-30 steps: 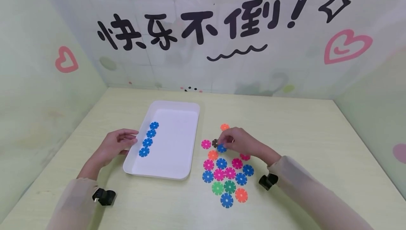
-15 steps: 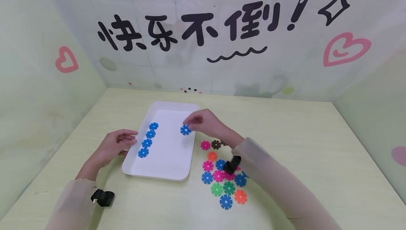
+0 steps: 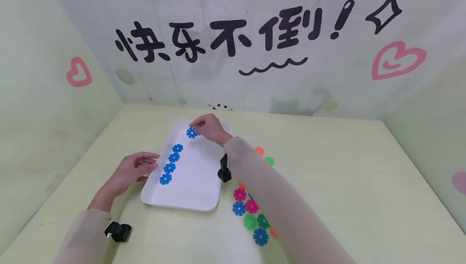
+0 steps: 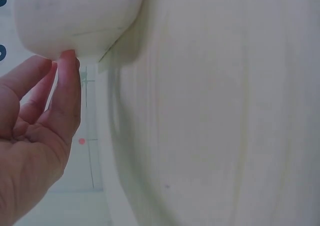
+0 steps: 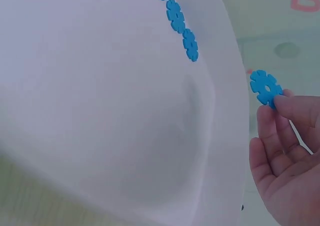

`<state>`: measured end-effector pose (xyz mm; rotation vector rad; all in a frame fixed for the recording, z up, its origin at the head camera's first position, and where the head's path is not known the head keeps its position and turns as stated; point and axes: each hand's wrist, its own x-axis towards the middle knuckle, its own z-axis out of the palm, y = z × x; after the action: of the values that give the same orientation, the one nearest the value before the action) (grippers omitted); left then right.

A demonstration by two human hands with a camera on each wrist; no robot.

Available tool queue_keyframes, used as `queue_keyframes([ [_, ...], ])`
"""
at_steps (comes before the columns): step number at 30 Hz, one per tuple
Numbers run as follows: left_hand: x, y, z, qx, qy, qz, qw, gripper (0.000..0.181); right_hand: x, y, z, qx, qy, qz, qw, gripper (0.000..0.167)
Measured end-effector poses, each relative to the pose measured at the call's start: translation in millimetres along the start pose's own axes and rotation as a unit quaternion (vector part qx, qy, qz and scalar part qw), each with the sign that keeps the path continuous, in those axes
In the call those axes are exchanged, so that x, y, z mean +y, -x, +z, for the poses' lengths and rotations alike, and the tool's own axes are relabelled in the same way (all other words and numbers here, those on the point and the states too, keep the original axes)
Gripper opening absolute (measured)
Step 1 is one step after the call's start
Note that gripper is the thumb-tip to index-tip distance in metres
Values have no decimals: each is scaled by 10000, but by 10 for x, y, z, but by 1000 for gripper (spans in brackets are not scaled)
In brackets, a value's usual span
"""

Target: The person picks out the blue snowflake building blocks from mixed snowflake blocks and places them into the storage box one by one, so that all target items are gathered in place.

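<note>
My right hand (image 3: 212, 128) pinches a blue snowflake disc (image 3: 191, 133) by its edge, above the far end of the white tray (image 3: 196, 179). In the right wrist view, thumb and finger hold the disc (image 5: 261, 82) upright, its slotted rim and centre hole showing. Along the tray's left side lies a slanting row of several blue snowflake discs (image 3: 169, 168). My left hand (image 3: 132, 169) rests against the tray's left edge, fingers extended. From the left wrist, fingertips (image 4: 68, 56) touch the tray's outer wall (image 4: 85, 29).
Right of the tray lie loose snowflake discs in pink (image 3: 240, 194), blue (image 3: 260, 237), green (image 3: 250, 222) and orange (image 3: 259, 150). My right sleeve (image 3: 280, 199) covers part of them. A printed cloth wall (image 3: 218, 86) stands behind the table.
My right hand has lifted a blue snowflake disc from the loose pile and carried it left and away from me, over the tray's far end. The left hand has stayed at the tray's edge.
</note>
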<state>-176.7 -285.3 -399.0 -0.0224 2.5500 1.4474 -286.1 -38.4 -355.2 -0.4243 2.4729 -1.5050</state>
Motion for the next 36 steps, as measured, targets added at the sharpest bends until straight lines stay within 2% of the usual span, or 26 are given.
queue_keyframes([
  [8,-28,25,-4,7,70,82,9999,53,54,-96,289,217,-142,360,9990,15],
  [15,-80,54,19,51,279,185,9994,53,148,-162,511,796,-270,654,9943,17],
  [18,-88,51,34,40,347,242,9991,53,194,-165,577,879,-155,687,9936,17],
  [23,-75,13,35,4,315,258,9992,53,224,-181,632,1003,151,653,9927,17],
  [29,-52,-2,29,-50,354,214,9991,51,249,-208,657,1033,45,775,9916,16],
  [36,-53,-12,9,-28,350,135,9993,50,259,-240,682,881,-42,704,9936,17],
])
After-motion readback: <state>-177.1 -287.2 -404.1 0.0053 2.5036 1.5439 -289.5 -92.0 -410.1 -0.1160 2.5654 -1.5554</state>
